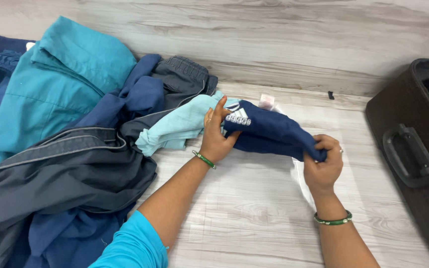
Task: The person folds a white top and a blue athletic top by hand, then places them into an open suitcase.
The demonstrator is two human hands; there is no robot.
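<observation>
I see my left hand [217, 136] and right hand [322, 164] both pinching a navy garment [269, 131], fingers closed on its ends, above the middle of the floor [254, 208]. It looks part-folded, though I can't be sure; the heap of clothes [65, 144] toward the left edge remains loose, and the dark suitcase [413, 149] sits at the right edge.

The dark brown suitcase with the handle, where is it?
The dark brown suitcase lies open at the head view's right edge, on the pale wood floor, just right of the right hand.
</observation>
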